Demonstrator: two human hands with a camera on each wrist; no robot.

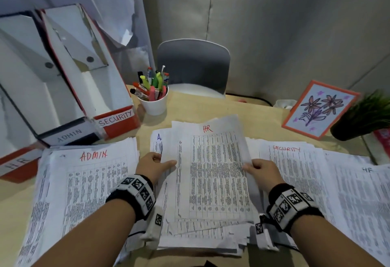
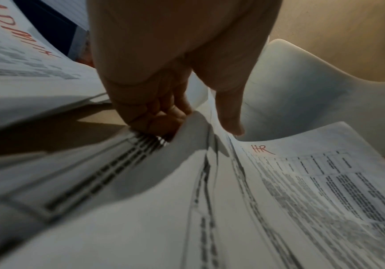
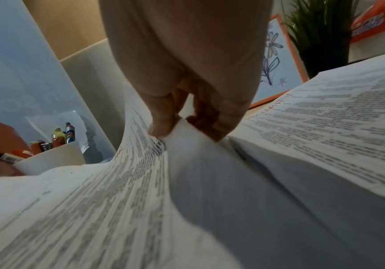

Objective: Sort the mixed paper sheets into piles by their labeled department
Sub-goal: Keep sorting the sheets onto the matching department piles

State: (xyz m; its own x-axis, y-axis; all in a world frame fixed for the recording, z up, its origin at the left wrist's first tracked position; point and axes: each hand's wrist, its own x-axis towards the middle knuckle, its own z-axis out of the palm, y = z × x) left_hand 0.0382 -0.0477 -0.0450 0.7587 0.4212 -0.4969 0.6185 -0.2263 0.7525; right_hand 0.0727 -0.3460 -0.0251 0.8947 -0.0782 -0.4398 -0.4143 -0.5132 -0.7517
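Note:
A printed sheet marked HR (image 1: pixel 213 171) lies on top of the mixed stack (image 1: pixel 200 237) in the middle of the desk. My left hand (image 1: pixel 157 165) pinches its left edge, thumb on top, fingers (image 2: pixel 161 118) curled under. On the opposite edge, my right hand (image 1: pixel 260 170) pinches the same sheet (image 3: pixel 182 145) between thumb and fingers. An ADMIN pile (image 1: pixel 84 182) lies to the left. A SECURITY pile (image 1: pixel 295 167) lies to the right, and an HR pile (image 1: pixel 363 192) at the far right. A sheet with a blue letter A (image 1: pixel 157 140) shows under the top sheet.
Three upright file boxes stand at the back left, labeled SECURITY (image 1: pixel 116 119), ADMIN (image 1: pixel 69 135) and HR (image 1: pixel 16 163). A white cup of markers (image 1: pixel 154 97) is behind the stack. A framed flower drawing (image 1: pixel 320 108) and a potted plant (image 1: pixel 367 114) stand back right. A grey chair (image 1: pixel 194 66) faces the desk.

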